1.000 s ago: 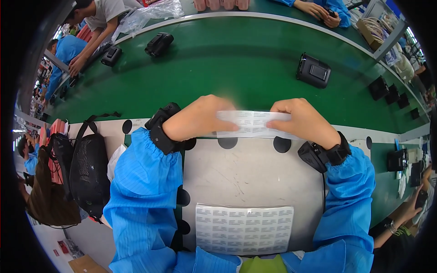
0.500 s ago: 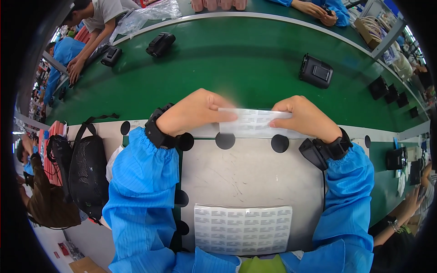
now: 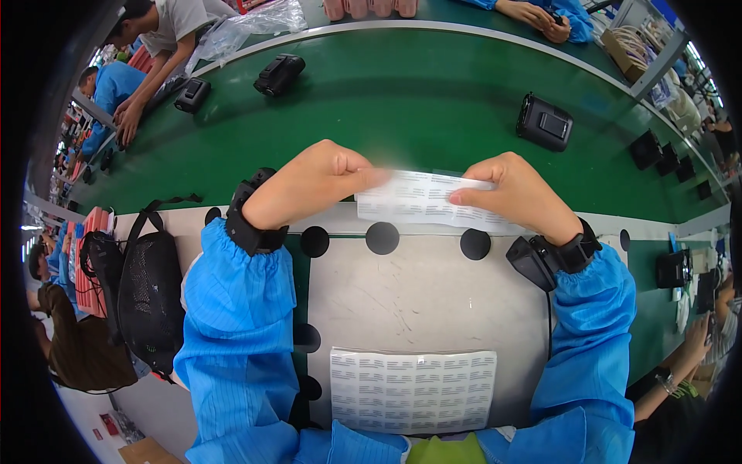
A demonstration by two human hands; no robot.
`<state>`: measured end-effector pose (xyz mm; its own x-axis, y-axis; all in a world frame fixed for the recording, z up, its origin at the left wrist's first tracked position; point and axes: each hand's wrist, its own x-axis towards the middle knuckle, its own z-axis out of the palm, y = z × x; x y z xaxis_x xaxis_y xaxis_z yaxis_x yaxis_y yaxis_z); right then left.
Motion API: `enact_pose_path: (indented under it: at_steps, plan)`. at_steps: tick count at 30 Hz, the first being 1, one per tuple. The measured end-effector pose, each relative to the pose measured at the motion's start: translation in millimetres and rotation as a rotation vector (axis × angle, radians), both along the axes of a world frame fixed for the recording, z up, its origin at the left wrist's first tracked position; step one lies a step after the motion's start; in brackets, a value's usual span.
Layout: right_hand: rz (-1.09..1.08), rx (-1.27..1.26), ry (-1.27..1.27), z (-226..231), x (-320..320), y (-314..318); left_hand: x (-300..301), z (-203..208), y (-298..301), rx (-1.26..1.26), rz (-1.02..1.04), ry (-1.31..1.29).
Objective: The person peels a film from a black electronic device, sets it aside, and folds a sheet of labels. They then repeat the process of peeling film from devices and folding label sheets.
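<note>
A strip of white label sheet, printed in small rows, hangs between my hands over the near edge of the green belt. My right hand pinches its right part, thumb on the front. At the sheet's upper left corner, my left hand is closed with thumb and fingers together. Its fingertips are slightly blurred, so a loose label there cannot be made out. A larger sheet of labels lies flat on the pale work board, close to my body.
Black box-shaped devices lie spread along the green belt. Black round discs line the board's edge. A black mesh bag sits at left. Co-workers' arms reach in at far left; another person's hands are across the belt.
My left hand has shifted up and left, and the label strip has tilted, its left end rising. The black devices on the belt have slid a little to the right.
</note>
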<state>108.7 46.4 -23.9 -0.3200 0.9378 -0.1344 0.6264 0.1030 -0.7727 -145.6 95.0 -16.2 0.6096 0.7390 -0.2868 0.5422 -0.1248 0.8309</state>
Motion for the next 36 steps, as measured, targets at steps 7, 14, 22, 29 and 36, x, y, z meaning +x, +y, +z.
enact_pose_path:
  at_steps: [7,14,22,29,36]
  plan:
    - [-0.015,0.131,0.088,-8,-2,0,12,-12,-8,-0.134,0.094,-0.275]
    - [-0.228,0.581,-0.067,-18,1,4,22,-11,-11,-0.13,0.245,-0.35]
    - [-0.223,0.727,-0.011,-23,0,5,24,-14,-12,-0.097,0.233,-0.379]
    - [-0.153,0.676,0.206,-1,-15,-4,0,-18,-4,-0.341,0.245,-0.324]
    - [-0.298,0.589,-0.051,-5,-25,-8,0,-6,-21,-0.244,0.198,-0.368]
